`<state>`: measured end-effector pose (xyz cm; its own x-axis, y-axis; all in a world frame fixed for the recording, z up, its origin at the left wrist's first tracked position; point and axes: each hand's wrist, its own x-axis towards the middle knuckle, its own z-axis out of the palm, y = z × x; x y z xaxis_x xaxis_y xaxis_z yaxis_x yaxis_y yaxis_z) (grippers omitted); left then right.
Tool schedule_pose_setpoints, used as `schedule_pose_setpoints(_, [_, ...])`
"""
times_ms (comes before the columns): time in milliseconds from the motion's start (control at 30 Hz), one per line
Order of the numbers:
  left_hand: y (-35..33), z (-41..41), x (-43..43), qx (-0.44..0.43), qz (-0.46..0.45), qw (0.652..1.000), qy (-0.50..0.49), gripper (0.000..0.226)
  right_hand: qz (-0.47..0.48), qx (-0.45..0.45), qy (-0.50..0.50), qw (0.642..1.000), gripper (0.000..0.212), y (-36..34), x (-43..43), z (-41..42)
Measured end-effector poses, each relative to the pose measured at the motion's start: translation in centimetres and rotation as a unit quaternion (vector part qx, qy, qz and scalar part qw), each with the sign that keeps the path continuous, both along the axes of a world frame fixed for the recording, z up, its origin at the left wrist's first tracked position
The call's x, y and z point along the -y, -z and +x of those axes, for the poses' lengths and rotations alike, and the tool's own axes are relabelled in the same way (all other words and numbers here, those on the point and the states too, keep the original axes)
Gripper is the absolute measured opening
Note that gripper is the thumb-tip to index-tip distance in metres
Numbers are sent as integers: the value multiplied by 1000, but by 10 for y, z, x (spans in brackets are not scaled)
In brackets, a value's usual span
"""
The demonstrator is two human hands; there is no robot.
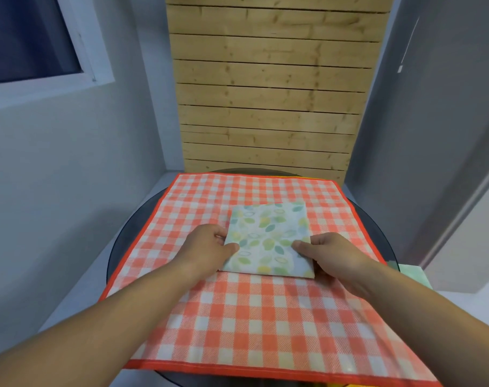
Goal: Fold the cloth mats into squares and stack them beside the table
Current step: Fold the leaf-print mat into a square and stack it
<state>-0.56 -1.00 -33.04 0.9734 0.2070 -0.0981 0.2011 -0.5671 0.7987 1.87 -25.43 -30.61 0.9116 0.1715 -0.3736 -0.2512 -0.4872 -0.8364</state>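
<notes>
A leaf-print cloth mat (268, 237), folded into a small square, lies on top of a large orange-and-white checked mat (237, 317) spread flat over a round dark glass table (126, 241). My left hand (209, 247) grips the folded mat's left edge, thumb on top and fingers curled under. My right hand (330, 255) pinches its right near corner, thumb on the cloth. Both forearms reach in from the bottom of the view.
A pale green folded cloth (411, 275) shows at the right, just past the table's rim. A strip of yellow peeks from under the checked mat at the far edge (307, 178). A wooden slat wall (268, 93) stands behind the table; grey walls close in on both sides.
</notes>
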Motion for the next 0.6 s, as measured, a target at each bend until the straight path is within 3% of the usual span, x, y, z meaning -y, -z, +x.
schedule_pose_setpoints(267, [5,-2,1,4,10,1000,26,42,-72,86,61,992,36,17,0,5])
schedule_pose_setpoints(367, [5,-4,2,8,19,999,34,49,-127,96,76,984,47,15,-3,4])
schedule_pose_setpoints(433, [5,-5,4,13,30,998,44,55,-174,120,54,976,52,15,-6,0])
schedule_pose_setpoints(600, [6,-6,10,-25,115,989,95,64,-232,170,2,958,39,19,-8,-4])
